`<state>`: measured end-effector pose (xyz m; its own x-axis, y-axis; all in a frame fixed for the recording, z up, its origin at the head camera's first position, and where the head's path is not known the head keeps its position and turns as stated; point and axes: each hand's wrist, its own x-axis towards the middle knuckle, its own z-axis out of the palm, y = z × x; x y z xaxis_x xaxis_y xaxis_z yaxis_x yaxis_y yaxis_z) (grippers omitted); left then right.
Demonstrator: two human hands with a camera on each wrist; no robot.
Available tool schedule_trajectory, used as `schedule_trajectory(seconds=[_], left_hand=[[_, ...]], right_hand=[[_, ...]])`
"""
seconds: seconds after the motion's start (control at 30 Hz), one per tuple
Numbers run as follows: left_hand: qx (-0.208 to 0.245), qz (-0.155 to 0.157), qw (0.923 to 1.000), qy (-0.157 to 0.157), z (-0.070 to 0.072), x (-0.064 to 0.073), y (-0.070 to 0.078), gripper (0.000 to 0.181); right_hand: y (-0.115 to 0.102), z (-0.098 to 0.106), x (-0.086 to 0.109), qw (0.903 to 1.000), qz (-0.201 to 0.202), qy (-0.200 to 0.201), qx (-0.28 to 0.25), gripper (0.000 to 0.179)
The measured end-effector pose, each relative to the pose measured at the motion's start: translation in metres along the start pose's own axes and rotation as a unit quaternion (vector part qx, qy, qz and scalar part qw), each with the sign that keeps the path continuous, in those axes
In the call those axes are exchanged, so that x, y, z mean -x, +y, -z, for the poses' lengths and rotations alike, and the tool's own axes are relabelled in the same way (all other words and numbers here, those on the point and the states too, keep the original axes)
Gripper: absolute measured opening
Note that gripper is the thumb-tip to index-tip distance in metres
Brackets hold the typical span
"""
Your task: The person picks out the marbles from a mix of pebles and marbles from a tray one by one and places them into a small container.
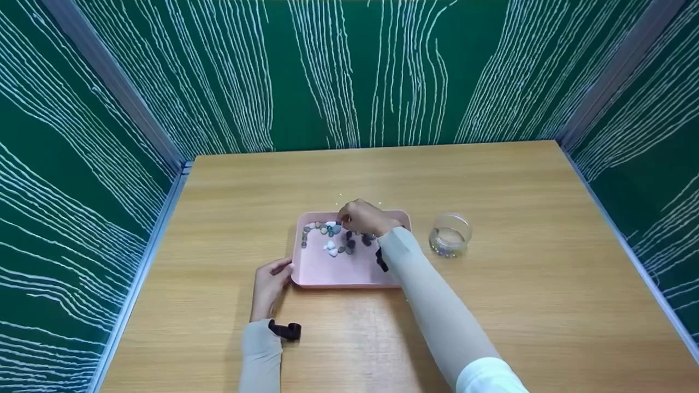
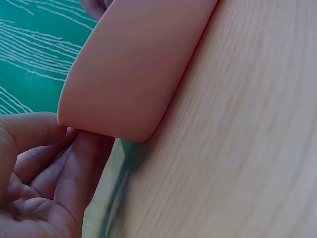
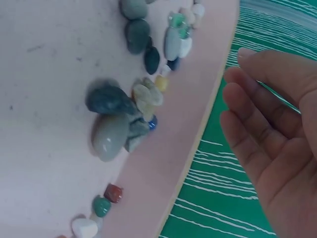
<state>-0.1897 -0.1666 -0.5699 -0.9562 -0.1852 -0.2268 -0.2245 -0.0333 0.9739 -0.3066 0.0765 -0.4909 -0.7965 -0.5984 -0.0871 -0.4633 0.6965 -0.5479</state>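
Note:
A pink tray (image 1: 349, 272) on the table holds small stones, laid in lines and clusters. My left hand (image 1: 268, 285) grips its near left corner; in the left wrist view, thumb and fingers meet at the rim. Over the far rim hovers my right hand (image 1: 365, 217), its fingers (image 3: 245, 144) loosely bent with nothing visible between them. Beside it in the right wrist view lie a grey stone (image 3: 110, 138), a dark stone (image 3: 110, 98) and a red stone (image 3: 113, 193). White stones (image 1: 332, 250) sit mid-tray; a line of stones (image 1: 304, 238) follows its left side.
Right of the tray stands a clear round jar (image 1: 451, 229) with small stones at its bottom. A few tiny white bits lie on the wooden table (image 1: 519, 262) beyond the tray. Green panels (image 1: 486, 49) with white lines enclose the back and sides.

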Motion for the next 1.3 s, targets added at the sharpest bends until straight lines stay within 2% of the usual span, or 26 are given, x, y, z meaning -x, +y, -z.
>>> schedule_trajectory(seconds=[0.23, 0.43, 0.63, 0.87, 1.0, 1.3], left_hand=[[-0.005, -0.006, 1.0, 0.0, 0.001, 0.001, 0.0, 0.031], [-0.001, -0.01, 0.9999, -0.004, 0.001, 0.001, -0.001, 0.032], [0.009, -0.004, 0.9999, -0.007, 0.001, 0.001, -0.001, 0.032], [-0.011, -0.009, 0.9999, -0.003, 0.001, 0.003, 0.001, 0.03], [-0.012, -0.004, 0.9999, -0.003, 0.001, 0.004, 0.001, 0.031], [-0.026, 0.0, 0.9996, 0.01, 0.0, 0.001, 0.001, 0.029]], right_hand=[[-0.001, -0.013, -0.008, 0.9987, 0.039, -0.002, 0.032, 0.019], [-0.003, -0.021, -0.013, 0.9988, 0.011, -0.023, 0.042, 0.022], [-0.004, -0.026, -0.015, 0.9989, -0.009, -0.027, 0.037, 0.024], [-0.007, -0.031, -0.018, 0.9986, 0.027, -0.029, 0.036, 0.019], [-0.008, -0.032, -0.019, 0.9989, 0.022, -0.032, 0.027, 0.019], [-0.004, -0.041, -0.02, 0.9966, 0.039, -0.017, 0.07, 0.017]])
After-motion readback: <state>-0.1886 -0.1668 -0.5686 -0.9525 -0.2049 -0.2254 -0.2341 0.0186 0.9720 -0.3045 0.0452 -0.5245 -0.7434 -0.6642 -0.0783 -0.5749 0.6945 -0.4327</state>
